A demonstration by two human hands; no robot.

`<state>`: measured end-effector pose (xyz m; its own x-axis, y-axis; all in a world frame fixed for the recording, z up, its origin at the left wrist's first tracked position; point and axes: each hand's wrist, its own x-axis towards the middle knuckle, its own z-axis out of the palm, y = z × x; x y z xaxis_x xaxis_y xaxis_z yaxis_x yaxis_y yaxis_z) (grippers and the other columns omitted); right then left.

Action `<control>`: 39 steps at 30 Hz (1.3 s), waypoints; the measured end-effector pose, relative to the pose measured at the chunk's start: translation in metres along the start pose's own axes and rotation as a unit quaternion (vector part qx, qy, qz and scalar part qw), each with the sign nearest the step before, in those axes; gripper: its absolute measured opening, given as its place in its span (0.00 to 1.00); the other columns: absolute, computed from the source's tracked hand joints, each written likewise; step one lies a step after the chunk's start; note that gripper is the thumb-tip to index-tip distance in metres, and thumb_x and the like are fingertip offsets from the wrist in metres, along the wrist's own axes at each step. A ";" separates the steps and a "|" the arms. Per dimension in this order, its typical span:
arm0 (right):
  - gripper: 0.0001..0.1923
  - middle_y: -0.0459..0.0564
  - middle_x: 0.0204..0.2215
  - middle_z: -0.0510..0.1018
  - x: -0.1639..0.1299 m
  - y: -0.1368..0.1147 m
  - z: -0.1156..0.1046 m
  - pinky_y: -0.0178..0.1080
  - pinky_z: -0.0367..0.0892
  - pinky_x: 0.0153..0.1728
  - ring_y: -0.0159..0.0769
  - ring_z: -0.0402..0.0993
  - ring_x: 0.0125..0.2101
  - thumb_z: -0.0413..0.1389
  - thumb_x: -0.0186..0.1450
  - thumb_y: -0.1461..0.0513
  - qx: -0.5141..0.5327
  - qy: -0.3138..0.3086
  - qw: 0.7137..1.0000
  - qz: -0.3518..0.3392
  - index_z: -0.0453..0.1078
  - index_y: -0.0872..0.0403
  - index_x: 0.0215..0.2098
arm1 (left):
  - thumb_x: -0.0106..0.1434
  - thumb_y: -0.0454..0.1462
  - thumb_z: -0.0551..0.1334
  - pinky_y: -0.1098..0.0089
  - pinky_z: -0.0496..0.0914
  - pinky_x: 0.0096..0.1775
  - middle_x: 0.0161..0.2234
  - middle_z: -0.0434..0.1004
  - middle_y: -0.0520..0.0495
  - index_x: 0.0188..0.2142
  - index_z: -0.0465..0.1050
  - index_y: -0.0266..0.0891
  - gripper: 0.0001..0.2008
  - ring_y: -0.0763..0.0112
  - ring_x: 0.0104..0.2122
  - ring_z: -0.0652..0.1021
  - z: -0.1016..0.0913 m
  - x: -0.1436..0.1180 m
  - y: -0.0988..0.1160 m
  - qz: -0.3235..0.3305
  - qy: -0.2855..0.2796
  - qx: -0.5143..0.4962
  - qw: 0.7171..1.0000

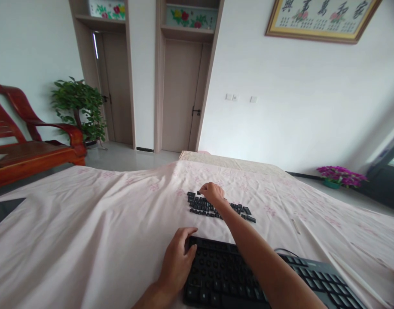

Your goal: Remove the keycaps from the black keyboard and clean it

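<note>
A black keyboard (216, 274) with most of its keycaps off lies near me on a pale pink cloth (87, 223). My left hand (177, 259) rests on the keyboard's left end, thumb on its top edge. Farther away, several loose black keycaps (203, 206) lie in rows on the cloth. My right hand (212, 193) reaches over them, fingertips pinched on a keycap at the pile's far edge. My right forearm crosses above the keyboard and hides part of it.
A red wooden armchair (29, 146) stands at the left, a green potted plant (77, 107) behind it. Two doors (180, 94) are in the far wall. Purple flowers (340, 175) sit on the floor at the right. A dark object (3, 210) shows at the left edge.
</note>
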<state>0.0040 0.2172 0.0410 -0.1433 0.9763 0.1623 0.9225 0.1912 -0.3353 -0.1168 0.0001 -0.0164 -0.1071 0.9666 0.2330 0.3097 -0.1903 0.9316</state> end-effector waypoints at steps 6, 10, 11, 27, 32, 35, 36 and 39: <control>0.09 0.52 0.36 0.82 0.016 0.000 0.014 0.36 0.64 0.35 0.43 0.76 0.40 0.60 0.58 0.55 -0.021 -0.022 0.999 0.013 0.80 0.48 0.33 | 0.56 0.29 0.54 0.65 0.62 0.56 0.50 0.72 0.46 0.50 0.70 0.42 0.22 0.64 0.51 0.71 0.000 0.000 0.003 -0.008 -0.004 0.009 1.000; 0.11 0.53 0.38 0.81 0.019 0.003 0.018 0.38 0.65 0.37 0.44 0.76 0.41 0.60 0.57 0.55 -0.028 -0.033 0.999 0.019 0.80 0.48 0.35 | 0.55 0.30 0.55 0.62 0.62 0.55 0.49 0.72 0.46 0.49 0.70 0.43 0.22 0.61 0.51 0.71 0.001 0.002 0.003 -0.008 -0.004 0.003 1.000; 0.11 0.53 0.38 0.81 0.019 0.004 0.018 0.38 0.65 0.37 0.44 0.76 0.41 0.60 0.57 0.55 -0.029 -0.035 0.999 0.021 0.79 0.48 0.36 | 0.55 0.29 0.55 0.61 0.62 0.55 0.49 0.73 0.46 0.49 0.71 0.43 0.21 0.60 0.51 0.71 0.001 0.002 0.002 -0.007 -0.002 0.003 1.000; 0.16 0.54 0.33 0.81 -0.010 -0.001 -0.015 0.35 0.63 0.35 0.40 0.76 0.37 0.51 0.65 0.55 0.031 -0.022 0.999 -0.029 0.79 0.54 0.35 | 0.55 0.28 0.55 0.61 0.64 0.54 0.47 0.74 0.45 0.47 0.72 0.42 0.20 0.61 0.49 0.73 0.000 0.002 0.001 0.024 0.000 0.019 1.000; 0.26 0.46 0.40 0.80 -0.061 -0.002 -0.055 0.29 0.62 0.40 0.30 0.74 0.39 0.38 0.72 0.53 0.103 -0.022 0.987 -0.122 0.77 0.50 0.42 | 0.57 0.28 0.55 0.60 0.65 0.54 0.46 0.73 0.45 0.46 0.72 0.41 0.18 0.62 0.49 0.73 0.000 0.000 -0.002 0.057 0.001 0.036 0.998; 0.25 0.45 0.32 0.81 -0.103 0.005 -0.074 0.31 0.62 0.38 0.31 0.74 0.34 0.39 0.72 0.52 0.138 -0.015 0.972 -0.188 0.78 0.49 0.40 | 0.58 0.29 0.55 0.59 0.65 0.53 0.45 0.73 0.45 0.44 0.72 0.41 0.16 0.62 0.48 0.73 0.000 -0.002 0.000 0.094 0.008 0.071 0.993; 0.25 0.45 0.29 0.80 -0.117 0.009 -0.077 0.32 0.62 0.36 0.31 0.73 0.31 0.40 0.72 0.52 0.149 -0.020 0.970 -0.192 0.78 0.49 0.39 | 0.58 0.29 0.55 0.59 0.65 0.53 0.44 0.73 0.46 0.43 0.72 0.42 0.16 0.62 0.47 0.72 0.001 -0.003 0.001 0.111 0.013 0.086 0.990; 0.23 0.46 0.25 0.79 -0.152 0.019 -0.080 0.32 0.63 0.30 0.30 0.71 0.25 0.42 0.71 0.52 0.236 -0.050 0.951 -0.194 0.77 0.53 0.40 | 0.60 0.28 0.53 0.61 0.65 0.51 0.42 0.74 0.47 0.42 0.73 0.43 0.15 0.63 0.46 0.72 0.002 -0.010 0.010 0.167 0.009 0.103 0.981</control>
<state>0.0718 0.0647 0.0846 -0.4949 0.8234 0.2777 0.5331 0.5401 -0.6513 -0.1108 -0.0107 -0.0099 0.0165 0.8527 0.5221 0.5138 -0.4552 0.7272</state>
